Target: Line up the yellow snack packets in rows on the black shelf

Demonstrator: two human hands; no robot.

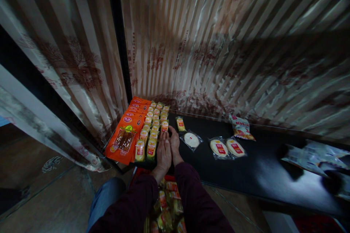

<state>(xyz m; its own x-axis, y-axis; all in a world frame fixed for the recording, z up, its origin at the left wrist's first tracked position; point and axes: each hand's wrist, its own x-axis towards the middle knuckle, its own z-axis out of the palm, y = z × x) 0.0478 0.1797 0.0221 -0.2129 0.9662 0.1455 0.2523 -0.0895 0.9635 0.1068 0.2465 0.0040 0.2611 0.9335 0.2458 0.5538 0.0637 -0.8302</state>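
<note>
My left hand [164,153] and my right hand [174,141] are close together at the near end of the rightmost row of small yellow wrapped cakes. Their fingers are closed around the near end of a wrapped cake [164,126], which they partly hide. To the left, more wrapped cakes [151,147] stand in close rows. Beside those rows lie overlapping orange snack packets [124,138] with a clear window showing brown sticks. A single wrapped cake [180,124] lies apart, just right of my hands.
The black shelf [191,169] holds round flat packets, one [191,139] nearer and two [226,147] farther right. A snack bag [242,127] and blurred silvery packs [311,158] lie beyond. Below my forearms is a box of wrapped cakes [164,220]. A printed curtain [191,43] hangs behind.
</note>
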